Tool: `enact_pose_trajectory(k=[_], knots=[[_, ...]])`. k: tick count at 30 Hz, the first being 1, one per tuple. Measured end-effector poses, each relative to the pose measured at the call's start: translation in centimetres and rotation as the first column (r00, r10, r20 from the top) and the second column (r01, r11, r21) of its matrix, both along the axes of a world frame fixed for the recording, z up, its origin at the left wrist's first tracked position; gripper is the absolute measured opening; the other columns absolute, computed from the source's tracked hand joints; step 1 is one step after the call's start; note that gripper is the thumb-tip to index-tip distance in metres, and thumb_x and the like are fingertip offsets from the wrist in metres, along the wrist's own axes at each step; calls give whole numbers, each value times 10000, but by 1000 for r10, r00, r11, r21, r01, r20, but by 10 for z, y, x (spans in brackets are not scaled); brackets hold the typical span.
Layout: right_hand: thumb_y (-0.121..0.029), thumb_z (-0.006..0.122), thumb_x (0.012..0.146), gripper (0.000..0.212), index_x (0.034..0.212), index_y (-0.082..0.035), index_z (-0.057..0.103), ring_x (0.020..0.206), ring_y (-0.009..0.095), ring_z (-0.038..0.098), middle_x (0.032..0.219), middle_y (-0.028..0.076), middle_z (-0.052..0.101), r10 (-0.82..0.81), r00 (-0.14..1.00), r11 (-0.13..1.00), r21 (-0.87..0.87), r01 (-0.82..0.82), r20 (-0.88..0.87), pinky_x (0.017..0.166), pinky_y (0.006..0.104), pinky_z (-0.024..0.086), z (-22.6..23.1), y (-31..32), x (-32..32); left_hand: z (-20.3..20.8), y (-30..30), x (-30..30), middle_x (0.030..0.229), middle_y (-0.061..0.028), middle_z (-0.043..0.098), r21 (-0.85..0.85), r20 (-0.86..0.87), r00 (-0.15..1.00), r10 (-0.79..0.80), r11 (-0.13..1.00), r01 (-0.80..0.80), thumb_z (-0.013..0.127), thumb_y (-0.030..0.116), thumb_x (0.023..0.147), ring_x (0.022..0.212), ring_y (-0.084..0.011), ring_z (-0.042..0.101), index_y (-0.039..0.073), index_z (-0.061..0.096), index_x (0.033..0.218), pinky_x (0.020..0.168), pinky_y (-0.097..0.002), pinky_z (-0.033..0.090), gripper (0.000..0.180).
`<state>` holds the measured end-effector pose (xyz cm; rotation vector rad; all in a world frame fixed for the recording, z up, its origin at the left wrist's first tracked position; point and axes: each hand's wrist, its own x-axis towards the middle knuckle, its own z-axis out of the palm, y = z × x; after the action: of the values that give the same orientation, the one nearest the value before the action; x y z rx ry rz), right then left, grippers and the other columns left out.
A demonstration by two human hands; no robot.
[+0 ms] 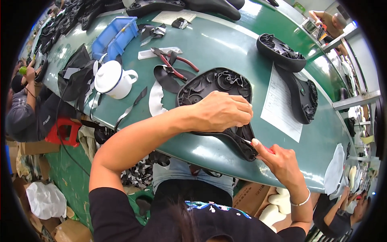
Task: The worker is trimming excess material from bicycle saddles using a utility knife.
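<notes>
A black bicycle saddle [191, 89] lies upside down on the green table, its gathered cover folds and hollow underside facing up. Over its middle is my left hand [223, 111], fingers curled and pressed together; what they pinch is hidden. At the saddle's narrow nose, my right hand [278, 159] grips a red-handled knife [269, 150], its thin blade against the cover there. Just beyond the saddle lie red-handled pliers [173, 66], black offcuts [167, 78] and a pale, ragged strip [156, 100].
A white lidded mug [115, 80] and a blue bin [115, 38] stand to the left. Two more upturned saddles [282, 56] lie at right, beside a printed sheet [282, 107]. Other people work at both sides. The table's curved edge [201, 163] runs close in front of me.
</notes>
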<state>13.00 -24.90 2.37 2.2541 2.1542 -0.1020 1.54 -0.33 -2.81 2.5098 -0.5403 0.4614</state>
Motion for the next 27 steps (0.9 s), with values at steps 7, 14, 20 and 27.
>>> enact_pose_trajectory(k=[7,14,20,27], knots=[[-173,674,831,474,1285,-175,539,540,159,503,643,63,497,-37,988,999,-19,34,-152,478,306,415,-15,-9,15,37,-21,-18,1004,-125,634,-349,67,960,272,908,-233,623,94,838,873,-281,629,23,597,920,726,-354,514,111],[-84,711,790,393,1138,-14,543,892,361,637,1044,195,630,-37,767,909,297,292,-640,767,375,515,-53,7,-19,-11,-82,-102,1056,-112,591,-683,-690,723,-45,-291,-670,608,378,901,905,-179,614,-4,499,1190,747,-309,533,492],[-103,595,882,345,1193,3,488,786,209,643,1044,133,640,-182,391,825,77,561,-902,659,301,513,-44,-1,-50,-15,-12,-92,1004,-204,637,-539,-638,627,446,323,-778,553,328,885,892,-329,628,-47,438,1263,825,-410,466,545],[-186,509,949,331,1233,-25,460,842,96,558,1113,89,612,-234,340,664,106,740,-911,674,237,476,-57,22,-40,7,7,-68,887,-69,653,-82,184,679,710,700,-709,655,210,840,857,-228,594,60,650,966,784,-354,427,197]])
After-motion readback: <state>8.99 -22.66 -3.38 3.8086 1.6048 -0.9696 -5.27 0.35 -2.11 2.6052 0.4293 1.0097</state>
